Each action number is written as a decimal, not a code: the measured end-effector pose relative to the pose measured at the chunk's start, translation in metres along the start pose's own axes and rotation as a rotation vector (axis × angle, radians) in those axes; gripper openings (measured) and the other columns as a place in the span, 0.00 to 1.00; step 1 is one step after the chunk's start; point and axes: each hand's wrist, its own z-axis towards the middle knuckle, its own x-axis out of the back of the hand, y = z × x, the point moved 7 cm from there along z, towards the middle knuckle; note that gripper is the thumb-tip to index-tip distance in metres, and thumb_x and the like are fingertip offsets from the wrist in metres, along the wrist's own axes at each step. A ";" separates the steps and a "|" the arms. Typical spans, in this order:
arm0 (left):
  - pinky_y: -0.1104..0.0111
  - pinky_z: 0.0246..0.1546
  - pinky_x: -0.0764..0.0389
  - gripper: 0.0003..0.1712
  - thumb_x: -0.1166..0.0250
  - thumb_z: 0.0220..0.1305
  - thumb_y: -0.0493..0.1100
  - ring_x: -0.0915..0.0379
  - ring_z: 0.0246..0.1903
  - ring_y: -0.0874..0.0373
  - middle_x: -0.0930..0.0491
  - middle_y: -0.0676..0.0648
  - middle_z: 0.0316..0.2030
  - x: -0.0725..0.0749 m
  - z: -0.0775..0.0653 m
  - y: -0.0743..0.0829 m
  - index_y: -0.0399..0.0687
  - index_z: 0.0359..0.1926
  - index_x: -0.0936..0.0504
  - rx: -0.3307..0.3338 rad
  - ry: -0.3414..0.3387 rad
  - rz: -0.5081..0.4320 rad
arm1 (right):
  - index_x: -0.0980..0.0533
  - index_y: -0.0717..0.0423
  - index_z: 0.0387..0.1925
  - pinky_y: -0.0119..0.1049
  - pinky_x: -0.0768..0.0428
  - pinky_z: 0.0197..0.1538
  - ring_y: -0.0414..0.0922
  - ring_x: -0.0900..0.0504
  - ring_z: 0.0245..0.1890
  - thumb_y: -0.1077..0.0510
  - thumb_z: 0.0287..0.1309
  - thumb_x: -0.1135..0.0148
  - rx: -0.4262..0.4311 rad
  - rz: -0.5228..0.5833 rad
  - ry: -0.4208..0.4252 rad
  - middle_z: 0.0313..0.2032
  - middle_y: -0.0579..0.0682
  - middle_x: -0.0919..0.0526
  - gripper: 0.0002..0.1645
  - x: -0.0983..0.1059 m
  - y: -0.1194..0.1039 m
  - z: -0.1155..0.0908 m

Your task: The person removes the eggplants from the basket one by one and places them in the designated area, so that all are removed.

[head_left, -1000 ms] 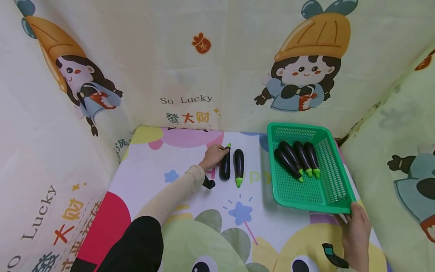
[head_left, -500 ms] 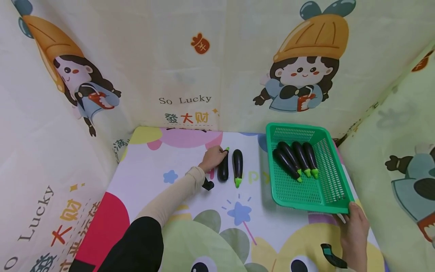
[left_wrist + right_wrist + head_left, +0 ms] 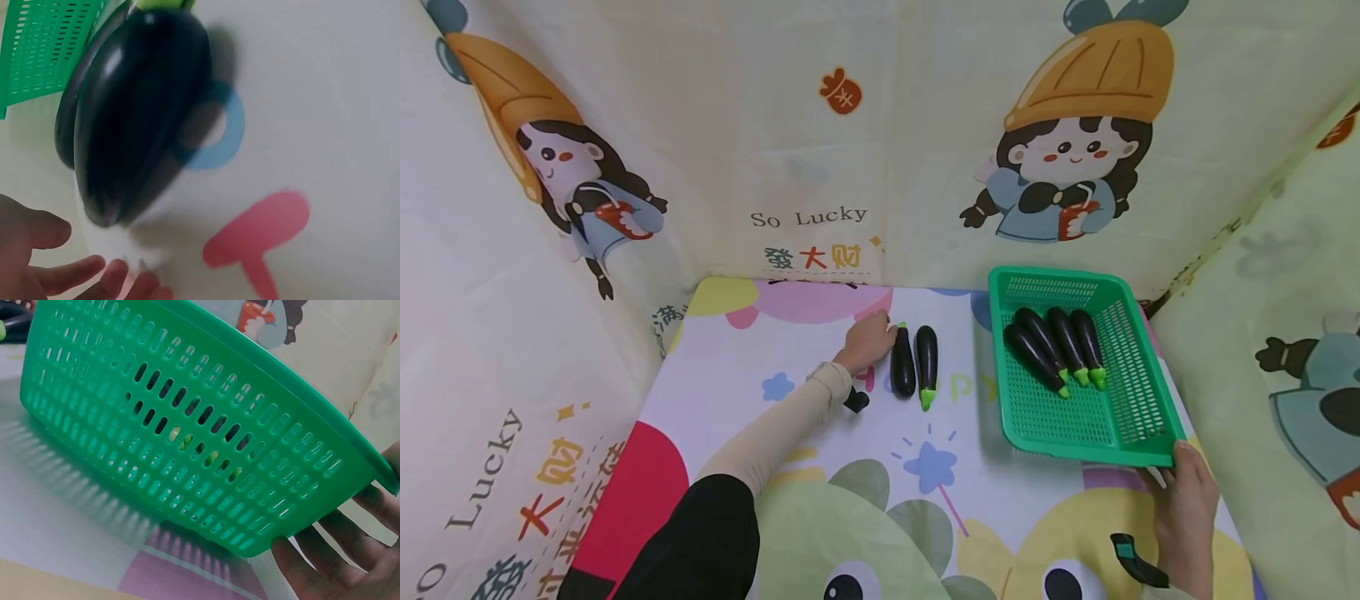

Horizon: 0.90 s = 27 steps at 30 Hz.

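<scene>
Two dark purple eggplants lie side by side on the table in the head view. My left hand (image 3: 867,342) is just left of the nearer-left eggplant (image 3: 902,367), by its green stem end. In the left wrist view the fingers (image 3: 59,278) are spread, with a gap between them and the eggplant. The other eggplant (image 3: 927,358) points its green end toward me. My right hand (image 3: 1186,500) grips the near right corner of the green plastic basket (image 3: 1075,454), thumb at the rim and fingers along the outside and underneath. Several eggplants (image 3: 1063,346) lie together in the basket.
The table (image 3: 730,333) wears a cartoon-printed cover. Patterned cloth walls (image 3: 925,183) stand at the back and both sides, and the basket is close to the back and right ones.
My left hand has let go of the left eggplant and drawn slightly left. That eggplant now lies straighter, a little nearer the other one. The right hand and basket have stayed put.
</scene>
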 end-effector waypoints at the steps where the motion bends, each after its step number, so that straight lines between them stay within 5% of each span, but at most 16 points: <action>1: 0.57 0.39 0.19 0.19 0.46 0.79 0.50 0.23 0.37 0.49 0.18 0.40 0.43 0.003 0.000 0.002 0.39 0.54 0.22 -0.017 0.014 0.034 | 0.17 0.51 0.52 0.33 0.14 0.32 0.37 0.13 0.37 0.50 0.73 0.37 0.001 0.004 -0.006 0.39 0.41 0.10 0.14 0.000 0.000 0.000; 6: 0.52 0.43 0.16 0.17 0.46 0.79 0.48 0.22 0.45 0.44 0.20 0.39 0.48 0.016 0.004 0.013 0.40 0.55 0.22 -0.115 0.058 0.209 | 0.17 0.51 0.52 0.33 0.14 0.33 0.36 0.13 0.37 0.49 0.72 0.36 -0.014 0.010 0.006 0.39 0.41 0.11 0.14 0.001 0.001 0.001; 13: 0.53 0.44 0.15 0.19 0.45 0.80 0.50 0.23 0.51 0.44 0.20 0.41 0.52 0.022 0.007 0.047 0.43 0.60 0.22 -0.358 0.094 0.452 | 0.17 0.48 0.56 0.32 0.14 0.31 0.35 0.14 0.37 0.47 0.71 0.35 -0.033 -0.008 0.066 0.41 0.39 0.12 0.17 0.005 0.002 0.002; 27: 0.48 0.64 0.27 0.28 0.50 0.81 0.60 0.31 0.66 0.46 0.27 0.45 0.65 0.024 -0.014 0.125 0.55 0.72 0.29 -0.669 0.055 0.670 | 0.17 0.50 0.56 0.32 0.15 0.31 0.36 0.14 0.38 0.48 0.72 0.35 -0.028 0.008 0.052 0.41 0.40 0.12 0.17 0.004 0.002 0.002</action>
